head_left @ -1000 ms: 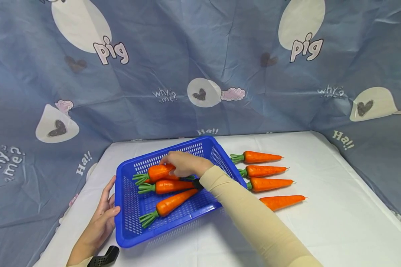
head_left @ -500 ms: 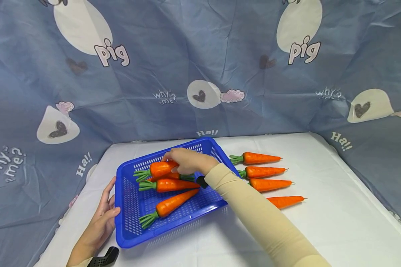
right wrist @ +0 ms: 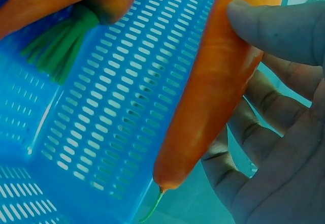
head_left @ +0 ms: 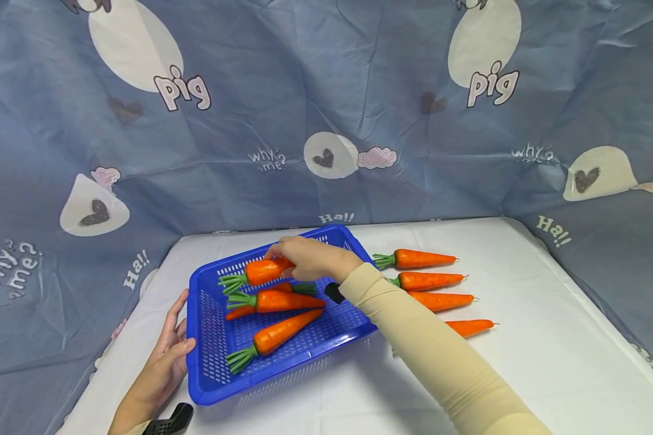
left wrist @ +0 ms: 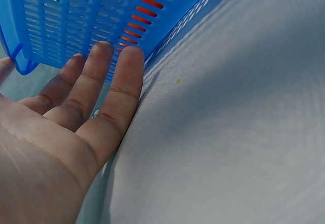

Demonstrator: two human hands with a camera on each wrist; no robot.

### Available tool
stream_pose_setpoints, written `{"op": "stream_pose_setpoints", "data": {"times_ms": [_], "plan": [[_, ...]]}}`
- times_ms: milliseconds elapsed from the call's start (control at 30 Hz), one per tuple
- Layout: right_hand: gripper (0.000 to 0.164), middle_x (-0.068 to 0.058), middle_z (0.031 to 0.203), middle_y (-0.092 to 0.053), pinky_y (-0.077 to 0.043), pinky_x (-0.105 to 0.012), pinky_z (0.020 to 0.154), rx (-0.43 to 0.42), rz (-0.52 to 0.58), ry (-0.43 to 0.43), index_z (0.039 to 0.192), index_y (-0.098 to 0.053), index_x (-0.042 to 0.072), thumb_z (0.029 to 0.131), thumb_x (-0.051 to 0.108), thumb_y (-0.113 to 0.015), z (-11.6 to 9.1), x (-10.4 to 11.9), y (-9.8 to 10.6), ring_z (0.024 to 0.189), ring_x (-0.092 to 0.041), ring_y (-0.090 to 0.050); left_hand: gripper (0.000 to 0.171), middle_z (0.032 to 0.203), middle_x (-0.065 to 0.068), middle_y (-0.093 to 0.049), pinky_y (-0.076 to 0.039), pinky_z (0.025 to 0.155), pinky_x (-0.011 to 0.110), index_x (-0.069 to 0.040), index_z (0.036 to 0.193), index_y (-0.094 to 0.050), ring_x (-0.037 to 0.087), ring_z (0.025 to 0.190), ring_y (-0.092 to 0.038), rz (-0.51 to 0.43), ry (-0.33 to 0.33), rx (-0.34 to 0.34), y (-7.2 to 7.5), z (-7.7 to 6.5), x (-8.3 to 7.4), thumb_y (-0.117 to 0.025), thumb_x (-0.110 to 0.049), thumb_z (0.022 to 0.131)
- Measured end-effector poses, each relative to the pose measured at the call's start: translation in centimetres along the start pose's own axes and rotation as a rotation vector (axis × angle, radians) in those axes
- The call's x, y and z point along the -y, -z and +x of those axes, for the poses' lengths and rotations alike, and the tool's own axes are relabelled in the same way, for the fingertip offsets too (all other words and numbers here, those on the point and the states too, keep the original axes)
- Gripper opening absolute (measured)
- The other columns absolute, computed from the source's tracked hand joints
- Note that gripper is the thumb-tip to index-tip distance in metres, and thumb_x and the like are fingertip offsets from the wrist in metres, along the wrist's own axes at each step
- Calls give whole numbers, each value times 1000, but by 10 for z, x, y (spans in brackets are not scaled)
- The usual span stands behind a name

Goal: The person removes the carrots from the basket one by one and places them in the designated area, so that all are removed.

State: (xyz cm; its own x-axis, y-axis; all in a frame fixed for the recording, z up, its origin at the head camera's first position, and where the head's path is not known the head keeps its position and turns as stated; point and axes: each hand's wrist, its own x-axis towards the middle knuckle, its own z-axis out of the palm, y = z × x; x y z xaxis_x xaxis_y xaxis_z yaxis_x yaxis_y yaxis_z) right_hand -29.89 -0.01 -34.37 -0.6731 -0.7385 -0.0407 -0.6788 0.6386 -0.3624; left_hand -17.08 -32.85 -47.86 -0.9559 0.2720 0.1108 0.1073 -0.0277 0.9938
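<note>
My right hand [head_left: 312,258] pinches an orange carrot [head_left: 262,272] with green stalks above the back of the blue plastic basket [head_left: 283,368]. The right wrist view shows the thumb on one side of this carrot [right wrist: 213,87] and fingers on the other. Below it in the basket lie a carrot [head_left: 289,301] crossing another turned the opposite way, with green stalks [head_left: 306,288], and a slanted carrot [head_left: 288,331] nearer the front. At the basket's left end, my left hand [head_left: 160,362] touches the rim and outer wall; its fingers [left wrist: 129,76] are mostly straight in the left wrist view.
Right of the basket, several carrots lie in a column on the white cloth [head_left: 549,326], tips rightward; the nearest carrot [head_left: 470,327] is partly behind my right sleeve [head_left: 430,350]. A blue printed curtain [head_left: 283,84] stands behind the table.
My right hand has lifted the carrot slightly and moved it back and right, away from those lying in the basket. The left hand and the basket have stayed in place.
</note>
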Motion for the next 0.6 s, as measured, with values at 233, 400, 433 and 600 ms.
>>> {"op": "stream_pose_setpoints", "data": {"times_ms": [233,400,433,600], "plan": [[45,-4,134,-65,-54,-32,111,-8,-4,2,148,-63,13,104,13,-70,-5,0,6,117,-18,-62,83,157,-12,-45,-61,98,31,-40,172,2,6,131,-64,-1,-9,4,1,0,1,-42,-10,107],[45,-4,133,-65,-54,-32,110,-15,-28,12,148,-63,13,103,13,-70,-5,1,8,117,-18,-61,83,157,-12,-45,-60,98,30,-41,171,2,5,132,-64,3,-1,1,2,-1,1,-42,-11,108],[45,-4,133,-65,-54,-32,109,-15,-34,15,148,-63,13,104,13,-70,-5,1,8,117,-19,-61,83,157,-12,-45,-60,98,30,-41,171,2,5,132,-63,4,0,1,2,-1,1,-42,-11,108],[44,-3,131,-65,-54,-32,108,-11,-62,15,148,-64,15,104,14,-70,-3,2,6,115,-19,-61,83,157,-12,-45,-60,98,30,-41,172,2,5,132,-63,9,5,-1,1,0,1,-42,-11,108]]}}
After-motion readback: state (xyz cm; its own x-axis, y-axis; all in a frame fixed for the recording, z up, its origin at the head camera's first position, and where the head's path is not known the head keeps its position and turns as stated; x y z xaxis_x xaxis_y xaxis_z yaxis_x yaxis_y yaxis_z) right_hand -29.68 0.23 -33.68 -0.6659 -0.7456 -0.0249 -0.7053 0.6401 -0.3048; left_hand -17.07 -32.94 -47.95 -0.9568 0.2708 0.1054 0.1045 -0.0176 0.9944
